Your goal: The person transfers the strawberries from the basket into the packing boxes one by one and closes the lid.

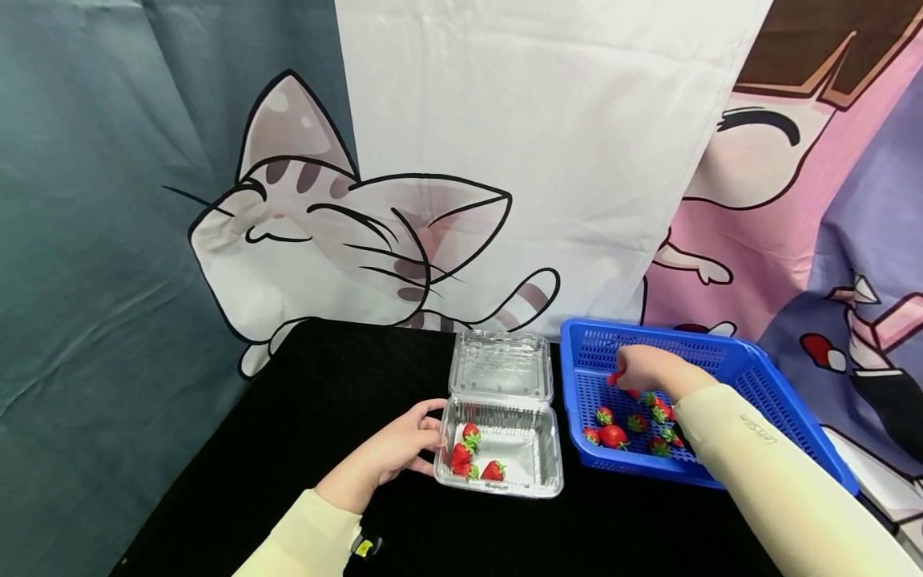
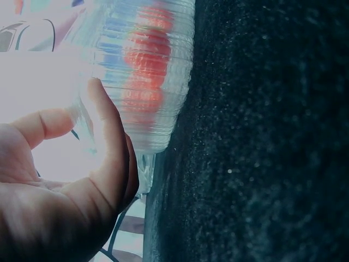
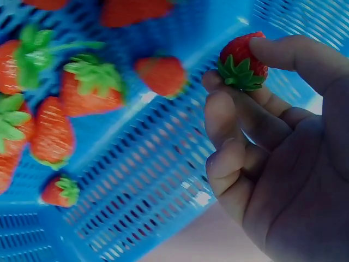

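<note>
My right hand point(image 1: 645, 370) is over the blue basket point(image 1: 775, 385) and pinches a strawberry point(image 3: 242, 60) between thumb and fingertips; its green leaves point down toward the palm in the right wrist view. Loose strawberries point(image 1: 613, 437) lie in the basket below the hand. To the left, a clear plastic clamshell box point(image 1: 530, 481) stands with its lid point(image 1: 501, 369) folded back. Several strawberries point(image 1: 493, 470) lie in the left part of the box. My left hand point(image 1: 404, 445) holds the box's left side, thumb and fingers at the rim and wall.
A black cloth point(image 1: 303, 433) covers the table under the box and basket. Behind it hangs a printed backdrop point(image 1: 577, 160) with a cartoon cat. The basket's raised side wall point(image 1: 570, 385) stands beside the box.
</note>
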`<state>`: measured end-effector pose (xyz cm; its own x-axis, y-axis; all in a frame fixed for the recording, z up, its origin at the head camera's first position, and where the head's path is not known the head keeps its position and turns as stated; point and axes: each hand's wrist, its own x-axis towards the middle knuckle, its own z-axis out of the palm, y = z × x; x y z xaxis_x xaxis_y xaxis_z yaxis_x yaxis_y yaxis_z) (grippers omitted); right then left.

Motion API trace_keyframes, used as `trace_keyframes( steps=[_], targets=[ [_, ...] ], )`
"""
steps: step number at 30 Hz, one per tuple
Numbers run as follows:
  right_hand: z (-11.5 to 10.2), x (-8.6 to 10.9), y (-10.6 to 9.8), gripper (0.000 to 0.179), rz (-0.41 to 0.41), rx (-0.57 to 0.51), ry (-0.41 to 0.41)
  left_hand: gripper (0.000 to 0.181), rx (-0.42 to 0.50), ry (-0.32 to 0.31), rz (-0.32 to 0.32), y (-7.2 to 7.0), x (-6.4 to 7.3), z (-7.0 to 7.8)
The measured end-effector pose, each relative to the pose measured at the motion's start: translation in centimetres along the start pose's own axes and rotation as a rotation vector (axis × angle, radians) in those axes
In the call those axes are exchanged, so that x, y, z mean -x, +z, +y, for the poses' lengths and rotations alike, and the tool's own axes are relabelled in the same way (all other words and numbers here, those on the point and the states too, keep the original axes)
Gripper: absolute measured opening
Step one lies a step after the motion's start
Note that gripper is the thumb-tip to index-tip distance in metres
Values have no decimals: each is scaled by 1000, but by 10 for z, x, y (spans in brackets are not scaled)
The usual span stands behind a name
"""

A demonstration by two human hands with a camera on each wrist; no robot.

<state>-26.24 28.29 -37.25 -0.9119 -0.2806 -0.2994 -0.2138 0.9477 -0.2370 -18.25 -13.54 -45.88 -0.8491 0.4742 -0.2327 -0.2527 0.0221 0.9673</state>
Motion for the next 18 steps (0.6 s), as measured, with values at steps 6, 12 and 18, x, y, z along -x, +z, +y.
trace_keyframes(
  steps=[6, 12, 18],
  targets=[
    [-7, 9, -22, 30, 114, -51, -7, 73, -1, -4, 0, -2, -3, -3],
    [-32, 21, -29, 32, 204, -37, -28, 73, -2, -5, 0, -2, -2, -3],
    [-78, 35, -19, 21, 284, -3, -98, 72, 1, -4, 2, -2, -2, -1]
  ],
)
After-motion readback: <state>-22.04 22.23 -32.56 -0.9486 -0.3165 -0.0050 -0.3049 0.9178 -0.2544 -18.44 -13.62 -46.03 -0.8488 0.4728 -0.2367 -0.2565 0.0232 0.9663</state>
